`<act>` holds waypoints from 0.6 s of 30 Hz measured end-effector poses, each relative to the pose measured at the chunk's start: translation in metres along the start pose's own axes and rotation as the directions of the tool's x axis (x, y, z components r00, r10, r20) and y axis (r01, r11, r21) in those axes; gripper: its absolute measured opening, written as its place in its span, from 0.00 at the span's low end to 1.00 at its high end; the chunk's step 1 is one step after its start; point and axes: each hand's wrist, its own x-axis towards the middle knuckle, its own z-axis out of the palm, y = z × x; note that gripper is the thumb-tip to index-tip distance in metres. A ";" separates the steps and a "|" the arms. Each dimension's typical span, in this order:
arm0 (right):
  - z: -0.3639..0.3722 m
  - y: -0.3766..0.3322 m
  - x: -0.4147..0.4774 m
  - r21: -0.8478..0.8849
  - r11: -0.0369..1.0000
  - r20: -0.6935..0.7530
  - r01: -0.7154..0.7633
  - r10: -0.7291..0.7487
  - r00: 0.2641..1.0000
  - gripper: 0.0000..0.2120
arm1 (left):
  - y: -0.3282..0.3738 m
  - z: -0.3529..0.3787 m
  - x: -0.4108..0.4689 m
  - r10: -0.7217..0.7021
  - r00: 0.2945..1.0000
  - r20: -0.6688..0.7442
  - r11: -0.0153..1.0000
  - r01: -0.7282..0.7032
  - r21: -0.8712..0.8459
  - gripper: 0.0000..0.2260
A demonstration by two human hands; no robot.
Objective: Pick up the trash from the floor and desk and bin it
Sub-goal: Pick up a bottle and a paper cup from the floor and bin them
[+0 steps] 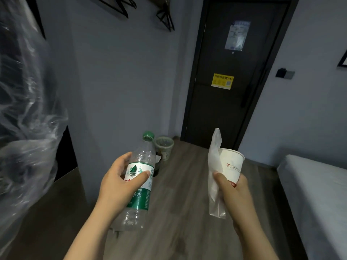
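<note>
Left hand (120,182) grips the water bottle (140,199), right hand (232,196) the paper cup (231,164) and wrapper (214,166). Wastebasket (164,147) sits around 12 o'clock, closer to the left hand.

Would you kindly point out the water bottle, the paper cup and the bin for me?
water bottle (139,198): head view, on its lower green label.
paper cup (231,166): head view, on its white side wall.
bin (167,153): head view, on its front wall.
</note>
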 end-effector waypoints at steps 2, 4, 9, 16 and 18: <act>0.025 -0.008 0.041 -0.012 1.000 0.011 0.001 0.000 1.000 0.21 | -0.010 0.005 0.045 -0.014 1.000 0.004 1.000 0.014 -0.004 0.31; 0.049 -0.016 0.080 -0.018 1.000 0.024 -0.005 0.006 1.000 0.22 | -0.018 0.007 0.088 -0.023 1.000 -0.006 1.000 0.024 0.003 0.31; 0.102 -0.017 0.160 -0.044 0.999 0.062 -0.032 0.034 0.998 0.24 | -0.042 0.018 0.178 -0.068 0.996 -0.057 0.997 0.070 0.035 0.29; 0.156 -0.002 0.265 -0.072 0.996 0.110 -0.056 0.064 0.992 0.20 | -0.075 0.046 0.276 -0.138 0.986 -0.090 0.988 0.143 0.051 0.26; 0.173 0.003 0.304 -0.070 0.996 0.141 -0.048 0.058 0.988 0.19 | -0.082 0.058 0.310 -0.145 0.984 -0.105 0.988 0.149 0.038 0.26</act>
